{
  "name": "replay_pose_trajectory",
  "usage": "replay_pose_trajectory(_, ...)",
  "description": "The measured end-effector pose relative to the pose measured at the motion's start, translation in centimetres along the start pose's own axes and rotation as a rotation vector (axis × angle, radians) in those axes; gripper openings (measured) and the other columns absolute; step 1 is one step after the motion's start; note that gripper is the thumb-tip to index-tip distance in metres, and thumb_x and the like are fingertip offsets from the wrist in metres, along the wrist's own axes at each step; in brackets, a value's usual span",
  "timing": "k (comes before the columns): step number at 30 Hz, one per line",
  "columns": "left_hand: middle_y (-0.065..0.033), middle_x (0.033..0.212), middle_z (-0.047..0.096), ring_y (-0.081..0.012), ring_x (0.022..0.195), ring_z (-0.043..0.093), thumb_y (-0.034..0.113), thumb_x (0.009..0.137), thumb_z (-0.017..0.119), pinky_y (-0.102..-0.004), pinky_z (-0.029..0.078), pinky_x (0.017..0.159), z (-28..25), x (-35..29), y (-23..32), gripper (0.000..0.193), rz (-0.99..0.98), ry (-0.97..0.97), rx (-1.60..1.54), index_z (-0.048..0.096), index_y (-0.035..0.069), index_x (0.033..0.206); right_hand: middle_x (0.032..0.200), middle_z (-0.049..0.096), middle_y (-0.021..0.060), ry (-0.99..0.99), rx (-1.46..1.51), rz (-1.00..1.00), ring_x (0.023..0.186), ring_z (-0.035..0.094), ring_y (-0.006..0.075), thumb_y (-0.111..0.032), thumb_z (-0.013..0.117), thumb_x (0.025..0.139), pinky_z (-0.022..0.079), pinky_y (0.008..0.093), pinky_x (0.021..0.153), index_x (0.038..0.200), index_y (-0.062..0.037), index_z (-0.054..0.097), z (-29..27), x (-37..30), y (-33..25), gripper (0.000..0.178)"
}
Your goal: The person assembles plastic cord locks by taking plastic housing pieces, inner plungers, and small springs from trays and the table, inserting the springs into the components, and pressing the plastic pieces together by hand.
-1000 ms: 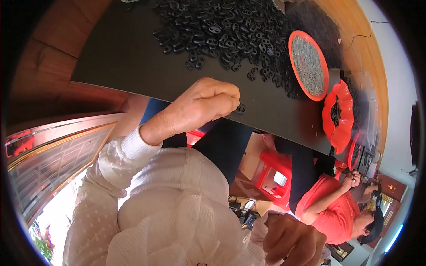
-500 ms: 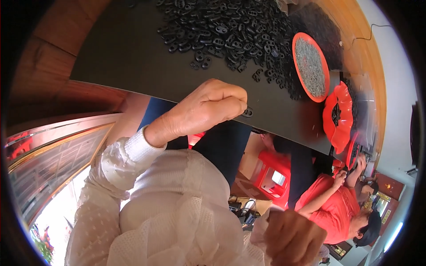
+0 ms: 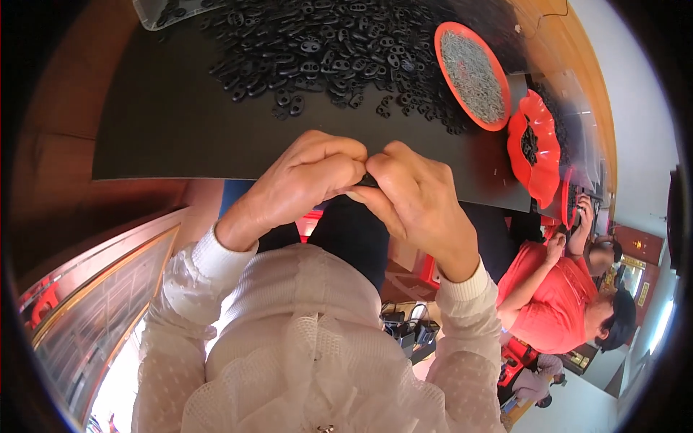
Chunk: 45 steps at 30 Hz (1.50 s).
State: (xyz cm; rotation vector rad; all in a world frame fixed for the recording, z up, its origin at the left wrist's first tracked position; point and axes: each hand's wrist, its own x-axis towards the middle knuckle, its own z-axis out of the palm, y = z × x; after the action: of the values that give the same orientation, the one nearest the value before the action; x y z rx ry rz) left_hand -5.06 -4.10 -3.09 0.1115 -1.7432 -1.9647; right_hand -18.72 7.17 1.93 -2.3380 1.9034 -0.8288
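No legible text or numbers; yellow panel at far right too small to read.

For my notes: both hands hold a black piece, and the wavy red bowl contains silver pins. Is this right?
Not pins: the head view shows small black pieces in the wavy red bowl; the left hand and right hand do hold a black piece.

A dark worktop crosses the upper view, with reddish-brown wood to its left and a lighter wood band at its right. Beyond stands a pale wall; a white strip light glows lower right. Daylight glares lower left, beside a gold-edged panel.
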Motion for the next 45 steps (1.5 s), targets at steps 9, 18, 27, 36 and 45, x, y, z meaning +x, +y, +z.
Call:
replay_pose_trajectory(9, 0.0028, 0.053, 0.036, -0.0050, 0.050, 0.030, 0.010, 0.080, 0.048, -0.0267, 0.022, 0.045, -0.3, -0.3, 0.2, 0.023, -0.169, 0.027, -0.037, 0.041, 0.003, 0.059, 0.073, 0.049, 0.0083, 0.026, 0.158, 0.010, 0.057, 0.053, 0.0252, -0.017, 0.073, 0.078, 0.043, 0.0340, 0.049, 0.087, -0.0047, 0.054, 0.7, -0.1, 0.3, 0.024)
replay_pose_trajectory(18, -0.0003, 0.056, 0.032, -0.0079, 0.053, 0.029, 0.012, 0.080, 0.049, -0.0292, 0.023, 0.047, 0.2, -0.1, 1.0, 0.020, -0.191, -0.032, 0.046, 0.044, 0.000, 0.065, 0.070, 0.052, 0.0057, 0.007, 0.704, 0.473, 0.061, 0.048, 0.0127, -0.019, 0.055, 0.097, 0.042, 0.0267, 0.057, 0.094, 0.0015, 0.054, 0.0, -2.0, -0.2, 0.021)
replay_pose_trajectory(27, 0.0031, 0.052, 0.035, -0.0054, 0.048, 0.030, 0.009, 0.084, 0.049, -0.0288, 0.024, 0.044, 0.5, -0.1, 0.3, 0.026, -0.186, -0.021, 0.133, 0.038, 0.003, 0.060, 0.070, 0.049, -0.0006, -0.029, 0.672, 0.511, 0.062, 0.045, 0.0047, -0.022, 0.053, 0.099, 0.039, 0.0224, 0.055, 0.086, -0.0013, 0.055, 0.6, -3.1, -0.5, 0.024)
replay_pose_trajectory(36, 0.0049, 0.055, 0.028, -0.0043, 0.052, 0.025, 0.013, 0.093, 0.054, -0.0269, 0.021, 0.044, 0.9, -0.1, -0.4, 0.039, -0.108, -0.052, 0.137, 0.031, 0.004, 0.063, 0.066, 0.046, -0.0089, 0.586, 0.262, 0.875, 0.060, 0.038, 0.0007, -0.028, 0.056, 0.097, 0.028, 0.0203, 0.051, 0.078, -0.0050, 0.060, -10.1, -7.2, 6.7, 0.030)
replay_pose_trajectory(45, 0.0033, 0.054, 0.027, -0.0050, 0.051, 0.024, 0.009, 0.092, 0.055, -0.0276, 0.020, 0.044, 0.8, 0.0, -0.3, 0.038, -0.064, -0.052, 0.124, 0.031, 0.003, 0.063, 0.066, 0.051, -0.0035, 0.566, -0.005, 0.898, 0.060, 0.044, 0.0040, -0.031, 0.055, 0.097, 0.034, 0.0214, 0.052, 0.087, 0.0001, 0.062, -13.8, -10.0, 10.3, 0.033)
